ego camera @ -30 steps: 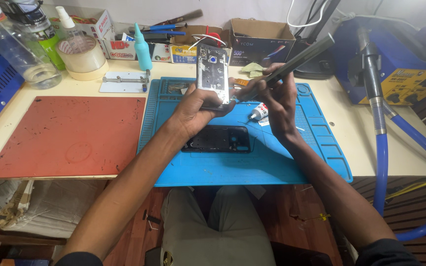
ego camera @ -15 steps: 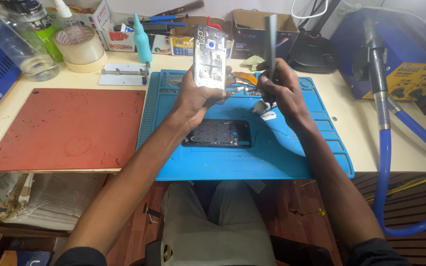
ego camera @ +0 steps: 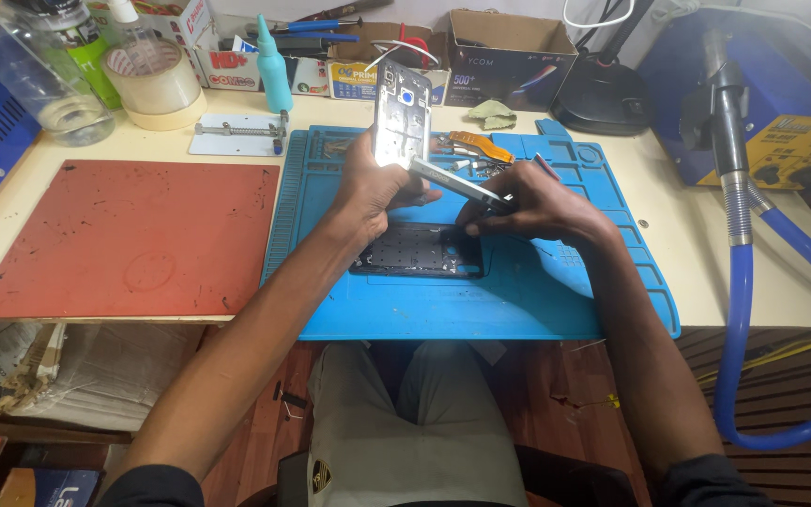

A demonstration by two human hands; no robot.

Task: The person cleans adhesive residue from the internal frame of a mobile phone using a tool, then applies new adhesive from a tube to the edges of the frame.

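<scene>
Since half a second back: tool (ego camera: 457, 181) swung from near upright to low and slanted, tip now against lower edge of phone frame (ego camera: 402, 115). Left hand (ego camera: 373, 183) clamped on frame, held upright above blue mat (ego camera: 565, 300), long axis vertical. Right hand (ego camera: 527, 202) pinching tool, frame up-left of it. Second phone body (ego camera: 420, 252) flat on mat under both hands, closer than desk (ego camera: 687, 253) clutter.

The person has bare forearms, a bare left hand (ego camera: 373, 183) and right hand (ego camera: 527, 202) without rings or gloves, dark short sleeves (ego camera: 143, 483) at the upper arms, and light grey-beige trousers (ego camera: 415, 422) with a small round emblem near the waist.
</scene>
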